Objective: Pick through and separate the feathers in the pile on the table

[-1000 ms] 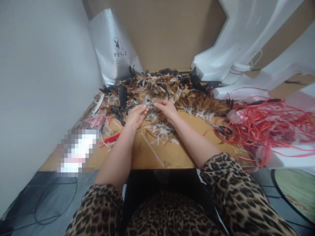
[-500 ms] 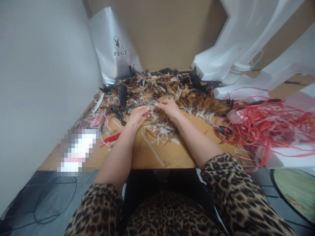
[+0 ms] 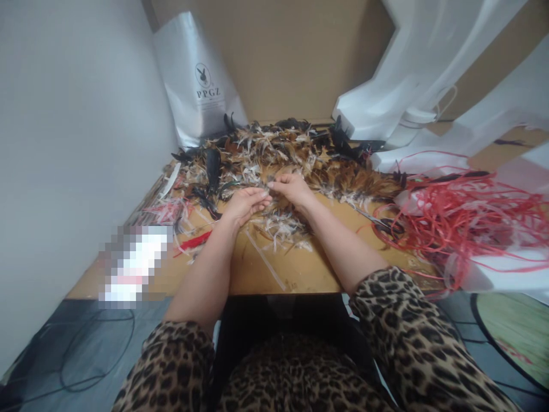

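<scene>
Over the front of a heap of brown, black and white feathers (image 3: 257, 140), my two hands almost meet. My left hand (image 3: 246, 205) is closed in a pinch on a small feather whose quill end is hard to make out. From the other side, my right hand (image 3: 293, 189) pinches the same feather between thumb and forefinger, its other fingers curled. Below them, pale loose feathers (image 3: 287, 229) lie scattered on the wooden table (image 3: 309, 277). A black feather (image 3: 213, 170) stands out left of my left hand.
Scissors (image 3: 388, 225) and a tangle of red ribbon (image 3: 476, 214) lie at the right. At the left are a red strip (image 3: 195, 240) and a row of feather bundles (image 3: 148, 200). A silver-white bag (image 3: 201, 86) stands at the back, against the partition.
My left hand has shifted slightly right and down, its fingers now nearer my right fingertips. My right hand stays nearly in place.
</scene>
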`<state>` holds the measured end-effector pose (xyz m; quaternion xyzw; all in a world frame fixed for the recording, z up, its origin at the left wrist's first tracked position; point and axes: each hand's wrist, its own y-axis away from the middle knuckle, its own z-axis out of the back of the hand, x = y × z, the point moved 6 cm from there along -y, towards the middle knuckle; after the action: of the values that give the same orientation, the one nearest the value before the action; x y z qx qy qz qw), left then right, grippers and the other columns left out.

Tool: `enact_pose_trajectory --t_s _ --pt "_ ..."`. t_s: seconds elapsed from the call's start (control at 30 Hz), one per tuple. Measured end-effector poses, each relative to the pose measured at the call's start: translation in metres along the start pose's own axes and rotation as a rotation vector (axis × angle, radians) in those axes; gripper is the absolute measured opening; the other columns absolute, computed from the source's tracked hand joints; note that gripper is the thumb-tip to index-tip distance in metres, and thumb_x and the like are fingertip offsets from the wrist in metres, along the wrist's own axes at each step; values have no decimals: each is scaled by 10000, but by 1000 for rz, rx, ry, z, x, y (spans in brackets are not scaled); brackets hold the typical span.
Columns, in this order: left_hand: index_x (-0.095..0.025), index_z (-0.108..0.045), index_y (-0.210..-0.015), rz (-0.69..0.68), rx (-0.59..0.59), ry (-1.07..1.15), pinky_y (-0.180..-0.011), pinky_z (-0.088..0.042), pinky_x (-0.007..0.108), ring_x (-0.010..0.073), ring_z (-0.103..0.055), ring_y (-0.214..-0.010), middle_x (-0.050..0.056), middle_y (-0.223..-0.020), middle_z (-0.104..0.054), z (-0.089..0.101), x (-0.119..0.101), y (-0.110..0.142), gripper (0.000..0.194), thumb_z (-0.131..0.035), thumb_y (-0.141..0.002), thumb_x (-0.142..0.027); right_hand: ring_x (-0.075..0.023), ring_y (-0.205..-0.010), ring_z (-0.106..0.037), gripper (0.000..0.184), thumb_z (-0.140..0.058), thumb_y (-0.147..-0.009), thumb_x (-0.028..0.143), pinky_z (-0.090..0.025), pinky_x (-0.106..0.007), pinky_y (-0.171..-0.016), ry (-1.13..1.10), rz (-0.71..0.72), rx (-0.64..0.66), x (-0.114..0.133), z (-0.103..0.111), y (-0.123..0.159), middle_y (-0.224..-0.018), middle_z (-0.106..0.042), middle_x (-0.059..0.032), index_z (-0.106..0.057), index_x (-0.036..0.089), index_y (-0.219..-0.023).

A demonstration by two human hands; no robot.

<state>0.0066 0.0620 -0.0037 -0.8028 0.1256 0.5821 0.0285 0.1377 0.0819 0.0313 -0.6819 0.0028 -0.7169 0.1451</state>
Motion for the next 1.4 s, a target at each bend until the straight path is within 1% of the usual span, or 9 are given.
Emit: enact_pose_trajectory --t_s 0.17,0.37,0.43,0.6,0.83,0.93,1.07,1.23,1.4 --pt "-71 -627 -755 17 3 -40 -498 -464 140 68 -592 -526 63 -650 -657 -4 0 2 214 -727 -603 -185 -52 -479 -365 302 -654 -600 395 -281 -200 -494 15 -9 20 -2 -5 1 -501 -470 48 -501 140 -548" --pt "-81 -617 -741 -80 -48 17 -485 -449 129 49 -569 -511 45 -648 -651 3 -9 0 204 -721 -607 -194 -74 -526 -451 276 -628 -620 378 -367 -214 -554 78 1 -21 0 5 -2 -587 -569 7 -621 114 -700" --pt "-88 -613 -737 -94 -79 54 -480 -443 123 41 -561 -510 40 -652 -651 8 -10 -1 187 -713 -614 -186 -85 -557 -483 251 -623 -622 344 -384 -219 -579 220 38 37 -1 9 -3 -626 -599 -10 -636 109 -708" --pt "-91 -619 -731 -110 -115 97 -475 -441 119 40 -560 -517 38 -657 -653 13 -11 -2 162 -703 -616 -169 -108 -604 -529 150 -585 -640 241 -372 -219 -598 698 74 300 -13 4 0 -661 -632 -9 -666 144 -721" --pt "-108 -621 -717 -144 -122 106 -469 -435 115 38 -562 -524 26 -662 -650 17 -10 -5 157 -708 -614 -187 -163 -818 -557 239 -517 -731 233 -363 -252 -711 1091 278 318 -1 -22 12 -910 -636 -50 -662 208 -919" --pt "-109 -623 -726 -142 -112 78 -471 -435 117 37 -561 -528 30 -679 -653 18 -9 -6 174 -713 -615 -208 -186 -841 -549 233 -473 -779 249 -350 -276 -722 1195 305 325 -3 -33 18 -897 -620 -81 -662 194 -903" --pt "-110 -632 -740 -147 -133 30 -471 -434 124 44 -569 -545 42 -721 -663 18 -10 -4 206 -721 -605 -236 -171 -769 -532 251 -423 -810 264 -345 -266 -674 1169 318 284 -8 -33 16 -825 -603 -89 -646 153 -781" --pt "-110 -649 -763 -172 -202 -33 -445 -406 119 45 -574 -567 67 -846 -673 20 -15 -1 246 -725 -589 -266 -125 -727 -514 165 -466 -760 192 -362 -225 -696 907 328 225 -3 -19 7 -786 -585 -50 -621 136 -750" --pt "-109 -651 -746 -194 -212 -26 -420 -387 129 42 -559 -538 65 -838 -673 21 -15 -3 256 -733 -570 -276 -139 -799 -525 177 -527 -737 246 -369 -235 -732 924 308 297 -6 -29 12 -891 -587 -58 -644 162 -842"
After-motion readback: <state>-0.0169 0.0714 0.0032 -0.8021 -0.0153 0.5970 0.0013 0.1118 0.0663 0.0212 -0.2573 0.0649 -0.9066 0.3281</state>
